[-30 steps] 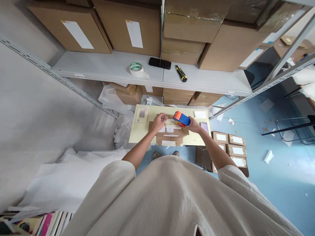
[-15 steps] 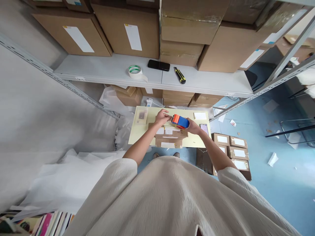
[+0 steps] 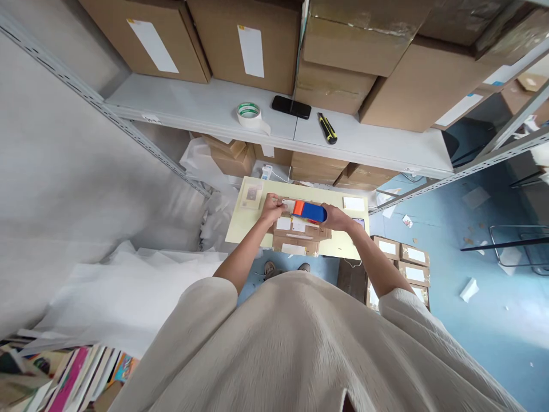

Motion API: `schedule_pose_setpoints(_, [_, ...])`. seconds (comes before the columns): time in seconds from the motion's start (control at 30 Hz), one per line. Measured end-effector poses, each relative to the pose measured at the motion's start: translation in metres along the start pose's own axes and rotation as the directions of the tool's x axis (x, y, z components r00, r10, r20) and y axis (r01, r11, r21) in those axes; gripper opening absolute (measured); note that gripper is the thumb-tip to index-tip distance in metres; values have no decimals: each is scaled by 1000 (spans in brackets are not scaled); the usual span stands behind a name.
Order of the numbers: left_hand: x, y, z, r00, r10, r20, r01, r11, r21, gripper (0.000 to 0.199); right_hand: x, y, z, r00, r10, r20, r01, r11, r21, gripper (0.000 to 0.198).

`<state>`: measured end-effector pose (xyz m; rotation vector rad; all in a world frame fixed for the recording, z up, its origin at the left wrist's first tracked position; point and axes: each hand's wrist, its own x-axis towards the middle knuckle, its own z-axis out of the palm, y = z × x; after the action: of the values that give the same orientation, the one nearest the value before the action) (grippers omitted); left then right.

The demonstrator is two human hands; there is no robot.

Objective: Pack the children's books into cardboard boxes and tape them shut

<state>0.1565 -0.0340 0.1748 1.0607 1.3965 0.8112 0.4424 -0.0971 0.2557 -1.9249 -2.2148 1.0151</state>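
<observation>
My right hand (image 3: 335,218) is wrapped round the back of a blue and orange tape dispenser (image 3: 314,212), held over a cardboard box (image 3: 315,232) with white labels. On the dispenser's left, my left hand (image 3: 272,208) is closed in a pinch at the far end of a pale, shiny strip of tape (image 3: 289,205) that runs to the dispenser's orange front. Exactly how the fingertips meet the strip is too small to see. The box lies on a pale yellow table (image 3: 240,220), its near flap towards my body.
A grey shelf (image 3: 180,106) crosses above the table, bearing a tape roll (image 3: 249,115), a black phone (image 3: 291,107), a utility knife (image 3: 327,128) and large cartons (image 3: 253,34). Labelled boxes (image 3: 414,254) stand on the floor at right. White packing sheets (image 3: 141,292) lie at left.
My left hand has moved left, away from the dispenser's front, and a strip of tape now spans the gap. The dispenser lies more level over the box. The head view has shifted slightly.
</observation>
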Motion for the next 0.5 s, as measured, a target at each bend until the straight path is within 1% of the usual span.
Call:
schedule_pose_setpoints(0.1, [2, -5, -20, 998, -61, 2, 61, 997, -51, 52, 0, -3, -2, 1000, 6, 21, -5, 999, -50, 71])
schedule_pose_setpoints(0.23, [6, -11, -54, 995, -69, -76, 65, 996, -54, 53, -1, 2, -5, 999, 47, 23, -43, 989, -143, 65])
schedule_pose_setpoints(0.3, [6, -15, -66, 992, -78, -97, 73, 996, -55, 51, -2, 3, -6, 997, 68, 21, -64, 982, -176, 61])
schedule_pose_setpoints(0.4, [6, -21, -74, 991, -86, -106, 78, 994, -80, 49, -1, -2, -5, 997, 76, 29, -68, 976, -207, 57])
schedule_pose_setpoints(0.5, [6, -28, -74, 990, -94, -109, 80, 989, -128, 47, 2, -12, -4, 997, 72, 22, -64, 969, -238, 56])
